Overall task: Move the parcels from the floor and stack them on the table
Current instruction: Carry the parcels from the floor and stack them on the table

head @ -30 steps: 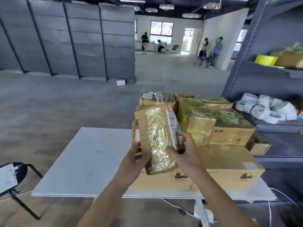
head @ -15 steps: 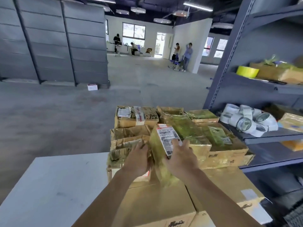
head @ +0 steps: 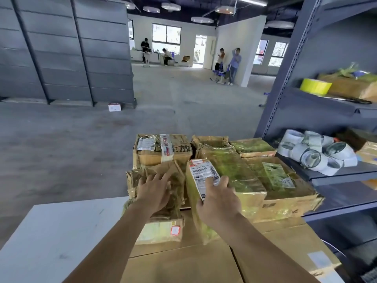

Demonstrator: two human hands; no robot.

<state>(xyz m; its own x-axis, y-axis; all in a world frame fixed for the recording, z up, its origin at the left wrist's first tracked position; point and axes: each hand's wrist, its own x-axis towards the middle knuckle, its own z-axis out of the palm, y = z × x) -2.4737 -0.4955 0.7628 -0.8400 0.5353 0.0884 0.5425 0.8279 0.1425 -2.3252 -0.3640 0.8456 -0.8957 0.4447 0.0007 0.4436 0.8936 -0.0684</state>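
Both hands reach onto the parcels piled on the table. Left hand lies flat, fingers spread and loose, palm down on a crumpled parcel, gripping nothing. Right hand curls round the near end of a labelled parcel, thumb on its white label, grasping it. That parcel stands wedged between the crumpled one and a taped box, all resting on a large carton.

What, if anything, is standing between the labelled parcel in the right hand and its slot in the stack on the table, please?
Nothing visible blocks it. The right hand holds the labelled parcel upright in the gap between the crumpled parcel under the left hand and the green-taped parcel.
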